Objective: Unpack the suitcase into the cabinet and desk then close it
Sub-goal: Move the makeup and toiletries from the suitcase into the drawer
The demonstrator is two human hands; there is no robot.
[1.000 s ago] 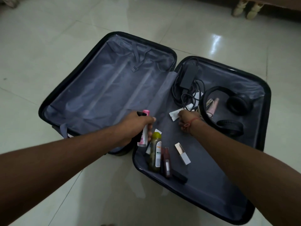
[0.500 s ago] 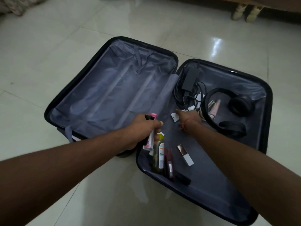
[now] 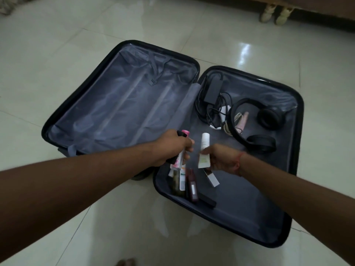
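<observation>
A black suitcase (image 3: 299, 116) lies open on the floor, grey lining showing in both halves. My left hand (image 3: 171, 146) grips a pink-capped tube (image 3: 179, 159) together with a thin black item over the hinge. My right hand (image 3: 221, 157) pinches a white tube (image 3: 204, 150) and holds it above the right half. Below the hands lie a green bottle (image 3: 175, 184), a dark red tube (image 3: 192, 189), a small white box (image 3: 212, 178) and a black stick (image 3: 207, 202). Farther back sit black headphones (image 3: 263, 129), a black charger with cables (image 3: 213, 91) and a pink item (image 3: 243, 121).
The left half of the suitcase (image 3: 119, 104) holds nothing but its straps. Glossy tiled floor (image 3: 57, 54) surrounds the case. A pair of pale shoes (image 3: 276, 13) stands at the top right by dark furniture.
My right hand has lifted the white tube from the lining and drawn it back toward my left hand. My left hand keeps its hold on the pink-capped tube.
</observation>
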